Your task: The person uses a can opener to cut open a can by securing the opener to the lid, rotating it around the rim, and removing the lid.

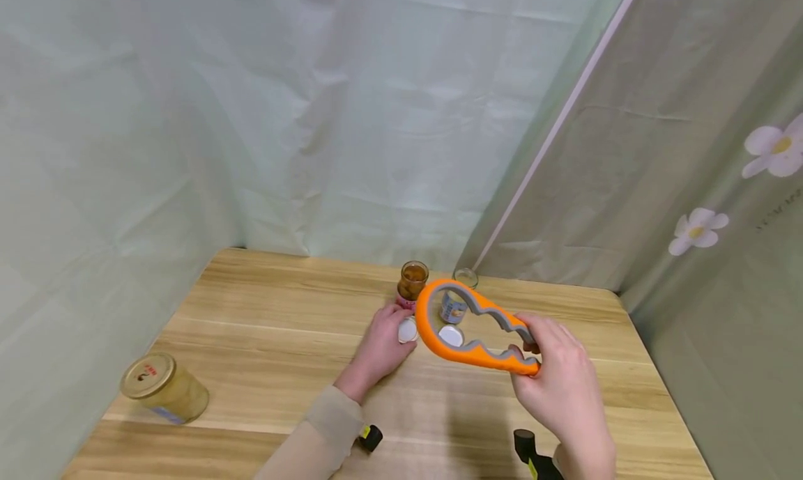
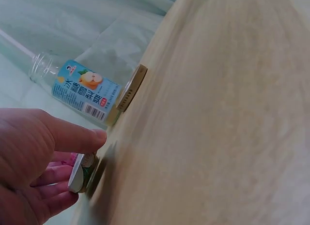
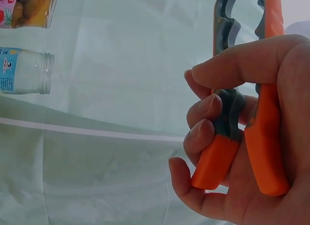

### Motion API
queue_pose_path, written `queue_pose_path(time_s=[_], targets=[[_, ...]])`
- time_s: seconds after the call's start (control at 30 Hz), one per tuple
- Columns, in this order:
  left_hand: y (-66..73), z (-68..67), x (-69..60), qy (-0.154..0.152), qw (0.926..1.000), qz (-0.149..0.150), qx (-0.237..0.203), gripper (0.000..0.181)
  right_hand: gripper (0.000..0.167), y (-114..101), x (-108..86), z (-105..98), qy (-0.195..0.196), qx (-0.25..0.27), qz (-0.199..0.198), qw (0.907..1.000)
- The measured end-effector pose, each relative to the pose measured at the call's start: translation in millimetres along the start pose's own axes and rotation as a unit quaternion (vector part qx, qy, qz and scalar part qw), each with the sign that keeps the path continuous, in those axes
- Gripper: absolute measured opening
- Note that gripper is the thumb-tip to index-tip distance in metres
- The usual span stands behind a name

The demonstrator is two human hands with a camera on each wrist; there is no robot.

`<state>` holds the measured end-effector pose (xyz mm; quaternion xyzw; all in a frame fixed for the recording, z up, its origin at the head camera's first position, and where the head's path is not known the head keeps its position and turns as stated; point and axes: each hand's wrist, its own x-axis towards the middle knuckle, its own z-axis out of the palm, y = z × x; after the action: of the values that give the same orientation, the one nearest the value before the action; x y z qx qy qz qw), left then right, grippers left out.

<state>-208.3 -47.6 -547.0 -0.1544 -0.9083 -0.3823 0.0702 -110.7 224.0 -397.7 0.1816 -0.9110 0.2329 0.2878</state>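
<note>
My left hand (image 1: 384, 341) is low over the table, its thumb and fingers around a jar lid (image 1: 408, 329) with a white inside; in the left wrist view this lid (image 2: 82, 172) is tilted close to the wood. Just beyond stands a lidless jar of brown fruit (image 1: 413, 282) with a pink label. To its right is a lidless glass jar (image 1: 453, 308) with a blue label, a second lid (image 1: 451, 336) in front of it. My right hand (image 1: 561, 375) grips both handles of an orange and grey jar opener (image 1: 433, 334), raised above the table.
A closed jar of pale fruit (image 1: 182, 396) with a gold lid stands at the left of the wooden table (image 1: 270, 368). Pale curtains (image 1: 376, 118) hang behind the table and along its sides.
</note>
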Motion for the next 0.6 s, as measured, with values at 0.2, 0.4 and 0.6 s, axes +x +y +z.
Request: queue_pose_path(time_s=[0.2,0.4,0.6], targets=[[-3.2,2.2,-0.5,-0.009,0.9999,-0.005,0.007,0.051,0.043,0.6,0.0,0.5,-0.003,0.005,-0.005,1.0000],[-5.6,4.0,0.0,-0.020,0.9992,-0.033,-0.012,0.040,0.042,0.1,-0.2,0.6,-0.005,0.005,-0.004,1.0000],[-7.2,6.1,-0.3,-0.013,0.9987,-0.041,-0.027,0.033,0.042,-0.7,-0.4,1.2,-0.005,0.007,-0.007,0.9999]])
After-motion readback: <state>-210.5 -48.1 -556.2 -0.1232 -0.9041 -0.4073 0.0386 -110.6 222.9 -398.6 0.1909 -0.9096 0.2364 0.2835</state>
